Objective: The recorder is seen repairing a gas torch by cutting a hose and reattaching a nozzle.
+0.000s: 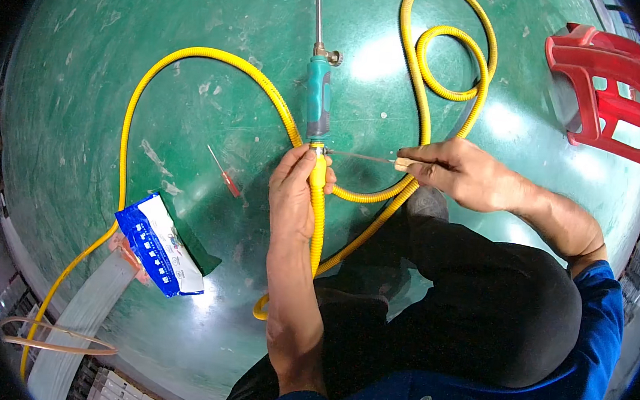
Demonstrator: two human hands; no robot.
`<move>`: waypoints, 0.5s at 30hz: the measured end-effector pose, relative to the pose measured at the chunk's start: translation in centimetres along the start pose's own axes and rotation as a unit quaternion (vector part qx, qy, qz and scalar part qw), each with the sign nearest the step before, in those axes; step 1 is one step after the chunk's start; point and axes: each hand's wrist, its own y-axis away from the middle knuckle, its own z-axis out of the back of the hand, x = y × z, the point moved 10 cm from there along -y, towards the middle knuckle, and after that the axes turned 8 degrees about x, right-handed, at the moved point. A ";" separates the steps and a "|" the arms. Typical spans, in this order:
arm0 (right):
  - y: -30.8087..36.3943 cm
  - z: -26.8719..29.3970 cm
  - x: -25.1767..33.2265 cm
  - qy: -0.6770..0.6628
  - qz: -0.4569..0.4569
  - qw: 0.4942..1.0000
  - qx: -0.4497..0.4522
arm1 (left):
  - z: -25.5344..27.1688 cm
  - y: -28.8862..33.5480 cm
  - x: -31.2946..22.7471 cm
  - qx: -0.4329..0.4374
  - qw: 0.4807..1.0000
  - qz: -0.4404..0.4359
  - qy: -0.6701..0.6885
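My left hand [292,194] is closed round the yellow corrugated hose [317,226], just below the teal-and-grey handle of a gas torch [317,98]. The torch's metal tube points away from me, with a brass valve knob [335,57] above the handle. Where hose meets torch sits a small metal hose clamp [319,149], partly covered by my left thumb. From the right, my right hand [480,175] grips a screwdriver by its pale handle [402,164]. Its thin shaft lies level, with the tip at the clamp's screw.
More of the yellow hose loops and coils [489,59] across the green floor [79,106]. A small red-handled screwdriver [229,183] lies to the left, near a blue-and-white package [158,247]. A red plastic stool [606,95] lies at the far right. My bent knee is at lower right.
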 end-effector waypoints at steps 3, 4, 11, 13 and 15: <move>0.2 -1.2 -2.2 -0.187 -0.139 0.970 0.073 | 0.1 0.1 0.0 -0.007 1.000 -0.001 -0.005; 0.1 -1.5 -2.4 -0.215 -0.143 0.962 0.085 | 0.1 0.1 0.0 -0.011 1.000 0.000 -0.007; -0.8 0.2 -1.2 -0.002 -0.009 1.000 0.025 | 0.1 -0.3 1.1 -0.022 0.999 0.007 -0.031; 0.4 -0.6 2.5 0.264 0.109 0.956 -0.068 | 0.6 -0.4 1.3 -0.027 0.999 0.003 -0.031; 0.5 -1.5 2.3 0.323 0.139 0.933 -0.084 | 1.1 -0.4 1.0 -0.036 0.999 -0.002 -0.041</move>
